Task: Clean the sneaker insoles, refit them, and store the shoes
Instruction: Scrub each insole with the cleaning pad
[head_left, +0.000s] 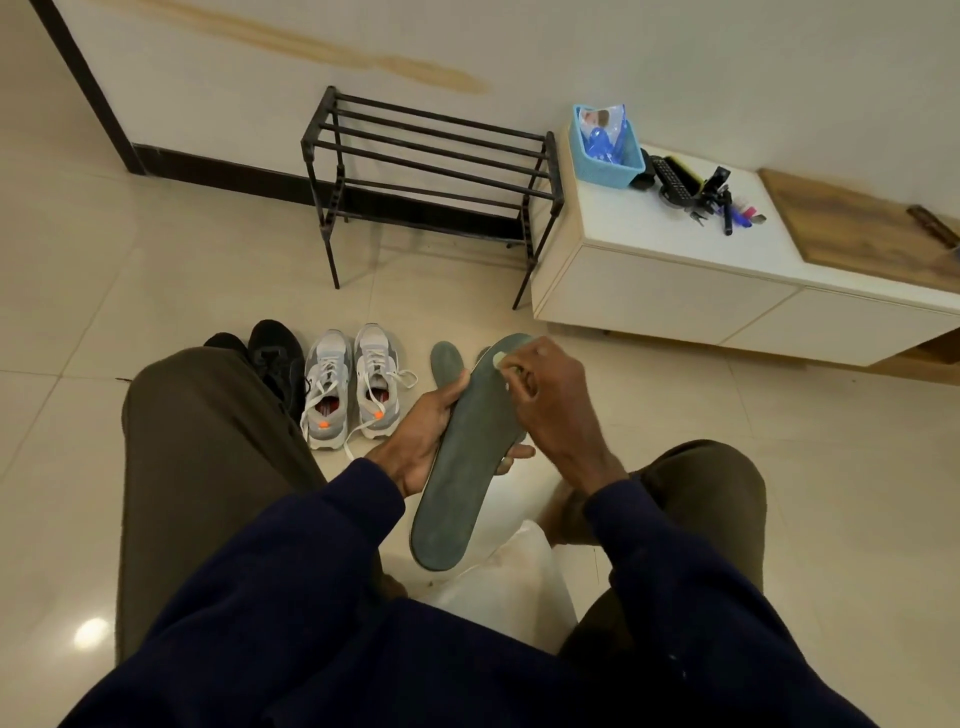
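Single head-worn view here, wide-angle, looking forward and steeply down over the seated person's knees (208, 415). The floor (156, 270) lies close below; the shoe rack (431, 158) and wall (675, 52) face us ahead.

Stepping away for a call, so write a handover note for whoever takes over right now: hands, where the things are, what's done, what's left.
Left hand: grips the held insole at mid-length.
Right hand: fingers curled on that insole's toe end. A pale scrap under the thumb may be a wipe, but I cannot tell.
Second insole: on the floor, right of the grey sneakers.
Done: both insoles are out of the sneakers.
Left: probably finish cleaning, refit both insoles, and put the sneakers on the shoe rack by the wall.
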